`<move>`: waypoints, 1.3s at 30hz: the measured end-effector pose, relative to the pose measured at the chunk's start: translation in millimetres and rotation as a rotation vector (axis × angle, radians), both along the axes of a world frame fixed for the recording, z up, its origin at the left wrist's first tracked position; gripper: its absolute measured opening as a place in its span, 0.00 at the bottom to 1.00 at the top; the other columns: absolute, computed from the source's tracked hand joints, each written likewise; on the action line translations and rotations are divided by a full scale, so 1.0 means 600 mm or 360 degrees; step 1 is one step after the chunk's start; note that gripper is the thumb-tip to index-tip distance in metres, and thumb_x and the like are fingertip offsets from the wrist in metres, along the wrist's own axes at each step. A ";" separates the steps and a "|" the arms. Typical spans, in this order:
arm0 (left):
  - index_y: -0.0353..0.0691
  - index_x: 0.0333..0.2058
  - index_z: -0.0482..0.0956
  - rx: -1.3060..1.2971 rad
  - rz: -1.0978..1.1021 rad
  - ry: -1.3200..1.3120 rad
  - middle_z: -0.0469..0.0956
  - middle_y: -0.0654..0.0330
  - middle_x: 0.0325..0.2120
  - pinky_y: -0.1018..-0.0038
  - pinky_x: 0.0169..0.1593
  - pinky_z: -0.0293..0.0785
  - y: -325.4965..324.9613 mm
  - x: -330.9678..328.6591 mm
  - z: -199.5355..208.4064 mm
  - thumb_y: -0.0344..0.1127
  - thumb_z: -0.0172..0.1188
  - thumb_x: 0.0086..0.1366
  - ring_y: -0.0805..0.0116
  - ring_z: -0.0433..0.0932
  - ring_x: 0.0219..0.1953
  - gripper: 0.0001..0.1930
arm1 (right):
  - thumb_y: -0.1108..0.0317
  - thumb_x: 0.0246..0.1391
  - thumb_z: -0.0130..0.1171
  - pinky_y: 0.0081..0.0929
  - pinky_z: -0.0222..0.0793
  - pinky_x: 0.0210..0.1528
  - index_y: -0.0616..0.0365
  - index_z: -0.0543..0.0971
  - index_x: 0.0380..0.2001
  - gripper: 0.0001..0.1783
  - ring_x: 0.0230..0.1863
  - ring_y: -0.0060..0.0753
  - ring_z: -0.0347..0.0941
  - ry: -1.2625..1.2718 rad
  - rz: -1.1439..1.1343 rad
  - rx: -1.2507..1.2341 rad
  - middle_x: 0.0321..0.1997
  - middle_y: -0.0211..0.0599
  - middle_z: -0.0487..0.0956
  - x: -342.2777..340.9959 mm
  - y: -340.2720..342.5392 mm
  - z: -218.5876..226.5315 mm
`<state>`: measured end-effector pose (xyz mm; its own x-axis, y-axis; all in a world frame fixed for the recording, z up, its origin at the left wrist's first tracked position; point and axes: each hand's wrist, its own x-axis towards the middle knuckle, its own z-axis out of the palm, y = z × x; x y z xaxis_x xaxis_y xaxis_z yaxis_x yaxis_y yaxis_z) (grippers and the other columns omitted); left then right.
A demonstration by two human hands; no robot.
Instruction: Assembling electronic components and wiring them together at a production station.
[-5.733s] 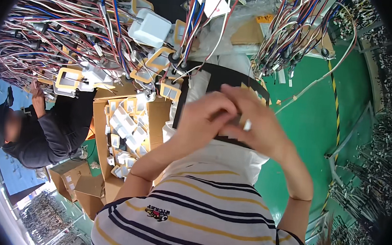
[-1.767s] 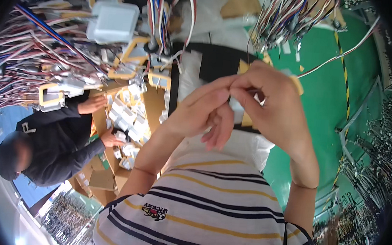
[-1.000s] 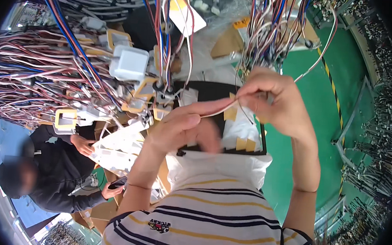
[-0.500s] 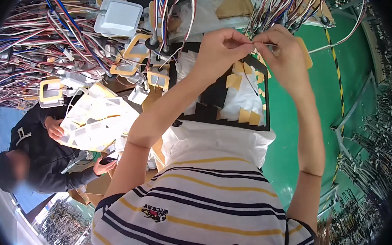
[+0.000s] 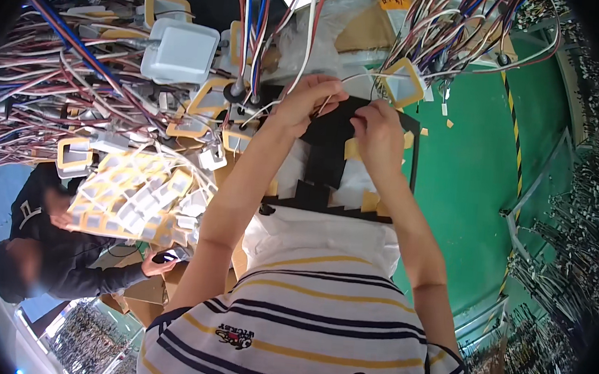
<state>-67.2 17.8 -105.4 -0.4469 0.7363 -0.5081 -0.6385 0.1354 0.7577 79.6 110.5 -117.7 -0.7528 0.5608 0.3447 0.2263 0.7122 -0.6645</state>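
Note:
My left hand (image 5: pixel 312 102) is closed on a wire, which runs right from its fingertips as a pale strand. That strand leads toward a yellow-rimmed square white part (image 5: pixel 402 84). Below and left of this part, my right hand (image 5: pixel 380 133) has its fingers curled in. A thin dark wire (image 5: pixel 373 87) comes down to those fingertips; the grip itself is partly hidden. Both hands are above a black-edged tray (image 5: pixel 416 150) holding white plastic wrap and tan adhesive pieces (image 5: pixel 370 201).
A dense heap of wires (image 5: pixel 47 90) and white square housings (image 5: pixel 181 51) fills the left. More wires (image 5: pixel 459 31) hang at the upper right, over green floor (image 5: pixel 465 221). At left, another person (image 5: pixel 62 253) holds a sheet of yellow-edged pieces (image 5: pixel 133 198) and a phone (image 5: pixel 169 256).
My hands have come apart and moved nearer to me. The yellow-rimmed part has shifted left, out from behind my right hand. The other person's sheet has turned.

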 end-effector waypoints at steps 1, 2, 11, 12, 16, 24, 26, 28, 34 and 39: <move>0.40 0.35 0.75 -0.0068 -0.0008 -0.0066 0.78 0.61 0.31 0.76 0.42 0.74 0.000 -0.003 0.000 0.33 0.60 0.59 0.72 0.78 0.37 0.07 | 0.75 0.37 0.64 0.35 0.65 0.34 0.60 0.77 0.24 0.07 0.32 0.41 0.71 -0.0155 -0.0035 0.0149 0.29 0.37 0.72 -0.003 -0.007 0.005; 0.40 0.35 0.75 -0.0136 -0.0017 -0.0132 0.78 0.62 0.31 0.74 0.44 0.74 0.001 -0.005 -0.001 0.33 0.60 0.59 0.72 0.78 0.38 0.07 | 0.74 0.37 0.63 0.35 0.64 0.35 0.58 0.77 0.24 0.07 0.33 0.40 0.70 -0.0310 -0.0071 0.0298 0.30 0.36 0.72 -0.005 -0.008 0.006; 0.41 0.31 0.73 -0.0016 -0.0090 -0.0195 0.78 0.62 0.30 0.66 0.49 0.74 0.011 0.000 0.002 0.33 0.61 0.58 0.70 0.78 0.38 0.05 | 0.71 0.36 0.62 0.35 0.63 0.44 0.57 0.74 0.29 0.12 0.39 0.38 0.69 -0.0046 0.0430 0.0682 0.37 0.33 0.71 0.028 -0.009 -0.019; 0.41 0.31 0.73 -0.0013 -0.0082 -0.0196 0.78 0.62 0.30 0.66 0.49 0.74 0.011 -0.003 -0.001 0.33 0.61 0.58 0.70 0.78 0.38 0.05 | 0.71 0.36 0.62 0.35 0.63 0.44 0.57 0.74 0.29 0.12 0.39 0.38 0.69 -0.0046 0.0438 0.0685 0.37 0.33 0.71 0.036 -0.006 -0.023; 0.40 0.33 0.74 0.0025 -0.0114 -0.0317 0.77 0.61 0.30 0.67 0.47 0.75 0.011 -0.010 -0.014 0.33 0.62 0.56 0.70 0.78 0.38 0.08 | 0.71 0.37 0.58 0.34 0.63 0.50 0.59 0.74 0.30 0.12 0.44 0.36 0.69 -0.0025 0.0657 0.0774 0.42 0.34 0.72 0.042 0.003 -0.020; 0.37 0.36 0.74 0.0085 -0.0110 -0.0350 0.77 0.59 0.31 0.70 0.45 0.77 -0.002 -0.010 -0.008 0.33 0.64 0.55 0.68 0.78 0.37 0.12 | 0.70 0.40 0.55 0.34 0.63 0.49 0.58 0.74 0.35 0.15 0.46 0.35 0.68 -0.0086 0.0755 0.0769 0.44 0.34 0.71 0.035 0.012 -0.002; 0.36 0.35 0.74 0.0080 -0.0115 -0.0289 0.77 0.58 0.31 0.73 0.43 0.77 -0.002 -0.010 0.003 0.33 0.64 0.55 0.68 0.79 0.36 0.12 | 0.70 0.39 0.55 0.33 0.62 0.50 0.57 0.74 0.35 0.15 0.45 0.32 0.68 -0.0088 0.0551 0.0912 0.43 0.32 0.71 0.035 0.009 -0.006; 0.37 0.34 0.74 0.0053 -0.0184 -0.0201 0.77 0.60 0.31 0.72 0.44 0.76 0.001 -0.012 0.011 0.32 0.62 0.56 0.70 0.79 0.36 0.09 | 0.69 0.38 0.55 0.33 0.62 0.50 0.56 0.75 0.34 0.14 0.44 0.31 0.68 -0.0080 0.0549 0.0940 0.43 0.31 0.70 0.029 0.008 -0.009; 0.32 0.35 0.76 0.0005 -0.0662 -0.0027 0.78 0.58 0.30 0.77 0.40 0.76 0.032 -0.014 0.017 0.31 0.63 0.55 0.71 0.78 0.33 0.11 | 0.68 0.39 0.56 0.30 0.60 0.49 0.55 0.78 0.30 0.10 0.43 0.27 0.68 0.0010 0.0594 0.1174 0.38 0.27 0.71 0.027 0.009 -0.013; 0.31 0.32 0.77 -0.0089 -0.0862 0.0057 0.78 0.57 0.28 0.79 0.35 0.74 0.050 -0.021 0.018 0.31 0.65 0.53 0.71 0.78 0.31 0.11 | 0.67 0.40 0.58 0.26 0.59 0.47 0.53 0.78 0.28 0.08 0.41 0.24 0.68 0.0033 0.0588 0.1305 0.36 0.25 0.71 0.037 0.014 -0.023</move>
<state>-80.1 47.6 -94.4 -0.0292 0.8383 -0.5444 -0.4400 0.4783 0.7600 101.7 118.8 -131.4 -0.8254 -0.1439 0.5460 -0.1175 0.9896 0.0832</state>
